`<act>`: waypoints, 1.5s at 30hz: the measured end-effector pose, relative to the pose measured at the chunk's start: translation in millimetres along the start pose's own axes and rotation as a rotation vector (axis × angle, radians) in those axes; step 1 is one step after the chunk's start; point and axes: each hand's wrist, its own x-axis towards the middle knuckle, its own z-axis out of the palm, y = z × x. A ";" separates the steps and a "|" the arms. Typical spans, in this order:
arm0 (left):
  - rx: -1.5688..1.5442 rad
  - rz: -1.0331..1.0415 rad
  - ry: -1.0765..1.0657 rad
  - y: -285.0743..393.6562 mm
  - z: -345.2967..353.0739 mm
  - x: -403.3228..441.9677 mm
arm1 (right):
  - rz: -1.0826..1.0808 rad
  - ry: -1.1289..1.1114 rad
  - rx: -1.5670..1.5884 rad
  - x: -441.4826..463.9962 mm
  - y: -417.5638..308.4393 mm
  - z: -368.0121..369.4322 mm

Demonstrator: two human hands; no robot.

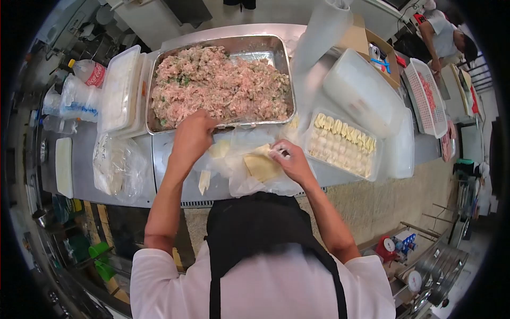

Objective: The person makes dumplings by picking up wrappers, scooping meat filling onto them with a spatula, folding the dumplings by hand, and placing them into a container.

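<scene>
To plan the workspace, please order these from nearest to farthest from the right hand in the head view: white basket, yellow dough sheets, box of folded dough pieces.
1. Yellow dough sheets: just left of the right hand.
2. Box of folded dough pieces: right of it.
3. White basket: far right.

On the flat metal surface [162, 166], thin square dough sheets [261, 167] lie before the rectangular steel tray [256, 56], which contains minced meat [207, 85]; left of the tray sit rectangular plastic containers [119, 87]; right of the sheets, the rectangular translucent plastic box [377, 159] holds folded dumplings [344, 139].
</scene>
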 end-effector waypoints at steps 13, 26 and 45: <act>0.210 0.237 -0.089 36.2 12.1 71.6 | 0.080 0.032 1.560 -28.5 3.4 -41.3; 0.301 0.207 -0.319 17.1 24.9 83.3 | 0.100 0.216 1.379 -36.8 23.4 -42.4; -0.764 -0.118 -0.511 5.3 5.1 45.4 | 0.130 0.398 1.426 6.1 11.9 -23.0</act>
